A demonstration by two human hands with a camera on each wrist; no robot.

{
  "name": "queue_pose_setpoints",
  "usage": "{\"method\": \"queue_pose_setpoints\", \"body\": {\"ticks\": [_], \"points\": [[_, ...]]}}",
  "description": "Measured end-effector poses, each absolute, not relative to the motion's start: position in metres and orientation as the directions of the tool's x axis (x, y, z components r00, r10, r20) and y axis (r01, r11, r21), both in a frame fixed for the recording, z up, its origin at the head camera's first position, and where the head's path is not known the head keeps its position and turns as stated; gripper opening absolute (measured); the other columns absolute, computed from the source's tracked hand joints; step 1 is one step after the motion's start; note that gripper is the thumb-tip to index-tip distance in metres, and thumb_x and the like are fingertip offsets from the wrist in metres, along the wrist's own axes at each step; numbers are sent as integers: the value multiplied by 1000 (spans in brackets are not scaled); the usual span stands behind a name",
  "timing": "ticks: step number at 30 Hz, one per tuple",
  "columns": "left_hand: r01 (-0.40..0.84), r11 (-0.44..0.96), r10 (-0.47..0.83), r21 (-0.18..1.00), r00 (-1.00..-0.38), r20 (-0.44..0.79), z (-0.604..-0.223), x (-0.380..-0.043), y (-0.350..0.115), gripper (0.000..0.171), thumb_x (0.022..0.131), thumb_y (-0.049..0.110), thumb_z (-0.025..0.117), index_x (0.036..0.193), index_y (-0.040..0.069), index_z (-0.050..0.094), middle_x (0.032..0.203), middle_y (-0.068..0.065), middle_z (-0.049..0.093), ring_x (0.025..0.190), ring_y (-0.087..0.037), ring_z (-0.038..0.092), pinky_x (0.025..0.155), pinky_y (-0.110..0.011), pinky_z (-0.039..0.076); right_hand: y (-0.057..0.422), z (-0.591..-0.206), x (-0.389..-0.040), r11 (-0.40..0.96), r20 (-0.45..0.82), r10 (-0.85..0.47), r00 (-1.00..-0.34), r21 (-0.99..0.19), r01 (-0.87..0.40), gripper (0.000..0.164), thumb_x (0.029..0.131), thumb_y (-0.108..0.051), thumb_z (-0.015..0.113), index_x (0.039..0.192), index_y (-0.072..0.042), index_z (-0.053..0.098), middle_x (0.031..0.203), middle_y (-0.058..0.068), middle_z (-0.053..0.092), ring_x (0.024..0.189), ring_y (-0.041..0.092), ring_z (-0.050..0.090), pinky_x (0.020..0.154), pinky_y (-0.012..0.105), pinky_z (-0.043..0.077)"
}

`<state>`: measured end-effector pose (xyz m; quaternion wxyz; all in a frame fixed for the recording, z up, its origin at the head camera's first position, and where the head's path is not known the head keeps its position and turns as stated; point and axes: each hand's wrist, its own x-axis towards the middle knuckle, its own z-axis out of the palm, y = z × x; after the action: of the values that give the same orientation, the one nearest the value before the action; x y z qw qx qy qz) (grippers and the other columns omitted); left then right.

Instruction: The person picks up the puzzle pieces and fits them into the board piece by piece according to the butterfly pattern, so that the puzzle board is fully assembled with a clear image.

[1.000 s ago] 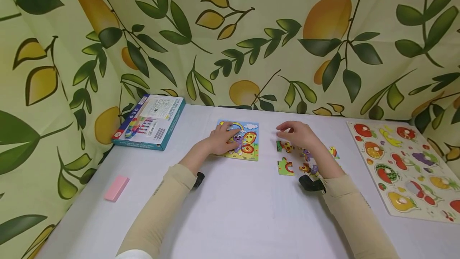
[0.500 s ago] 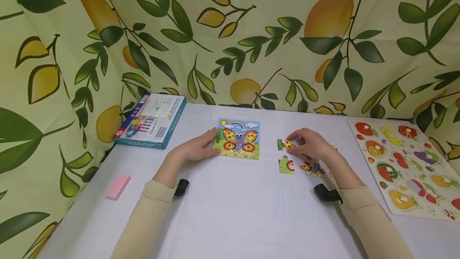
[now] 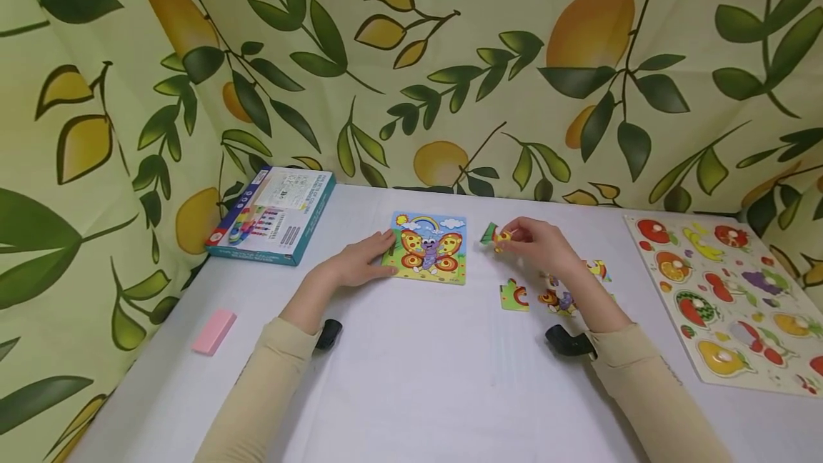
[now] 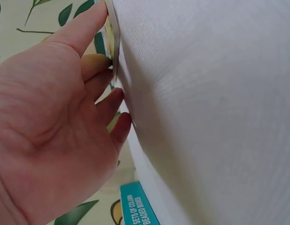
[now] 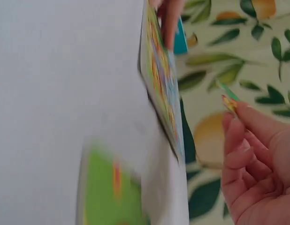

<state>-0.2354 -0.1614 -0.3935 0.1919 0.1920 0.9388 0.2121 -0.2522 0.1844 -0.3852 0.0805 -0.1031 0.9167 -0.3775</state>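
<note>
Pinched between thumb and fingers, a green-and-yellow jigsaw piece (image 3: 490, 234) has just been lifted by the right hand (image 3: 542, 242), now separated from the loose pieces (image 3: 513, 297) and nearer the butterfly board (image 3: 426, 252), whose left edge the left hand (image 3: 356, 260) touches with relaxed fingers.

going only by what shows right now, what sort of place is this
Probably an indoor play or learning table: a white tabletop bears loose jigsaw pieces and a fruit board, backed by leaf-print cloth.
</note>
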Motion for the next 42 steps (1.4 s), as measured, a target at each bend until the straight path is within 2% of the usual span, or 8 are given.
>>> {"method": "queue_pose_setpoints", "body": {"ticks": [4,8,12,15,19,28,35,42], "points": [[270,839,434,473,-856,-281,-391,-234,-162,76,97,43,56,156,13,19,162,-6,13,149,-26,7,116,-53,10,131,-384,-262,523,-107,-277,-955,-851,-57,35,94,-29,67,120,-6,63,97,12,67,84,26,58,72,30,48],[264,841,428,471,-858,-283,-391,-234,-162,75,97,43,56,156,13,20,162,-5,12,149,-26,7,116,-53,9,87,-392,-269,446,-159,-321,-934,-895,-1,37,99,-24,58,128,-2,61,91,9,65,77,17,59,71,25,50],[268,842,431,469,-856,-286,-390,-234,-162,76,97,43,56,156,13,20,162,-5,13,149,-26,7,116,-54,9,64,-400,-273,496,-155,-317,-936,-868,-24,35,99,-22,59,130,-5,61,87,6,65,70,12,60,66,21,51],[265,845,428,465,-856,-291,-390,-234,-161,77,97,44,57,156,14,19,162,-5,14,149,-25,8,116,-53,10,56,-404,-275,524,-135,-282,-950,-851,-35,30,95,-22,65,121,-7,63,89,7,65,68,13,62,64,23,52],[255,840,425,478,-858,-289,-390,-234,-161,78,96,43,58,157,15,18,162,-6,15,149,-25,9,116,-53,10,50,-408,-277,519,-147,-245,-958,-855,-1,26,93,-23,68,110,-5,63,90,7,66,69,13,66,64,23,54],[269,842,437,468,-849,-297,-387,-233,-160,72,97,42,57,156,19,23,163,-4,13,149,-27,8,115,-56,11,40,-409,-277,590,-118,-197,-973,-807,-22,20,92,-22,69,102,-5,65,83,7,64,63,12,63,56,20,49],[270,852,428,449,-854,-297,-389,-235,-160,70,96,44,57,155,19,27,162,-3,14,149,-27,9,115,-56,12,37,-405,-274,641,-74,-209,-975,-763,-80,20,93,-22,69,100,-4,66,83,6,63,61,12,58,54,20,46],[277,853,429,443,-855,-291,-389,-235,-159,70,96,44,57,155,19,28,162,-3,15,148,-28,10,115,-55,14,38,-409,-278,614,-81,-209,-975,-786,-67,20,92,-22,70,101,-5,65,83,6,61,60,12,59,53,19,45]]}}
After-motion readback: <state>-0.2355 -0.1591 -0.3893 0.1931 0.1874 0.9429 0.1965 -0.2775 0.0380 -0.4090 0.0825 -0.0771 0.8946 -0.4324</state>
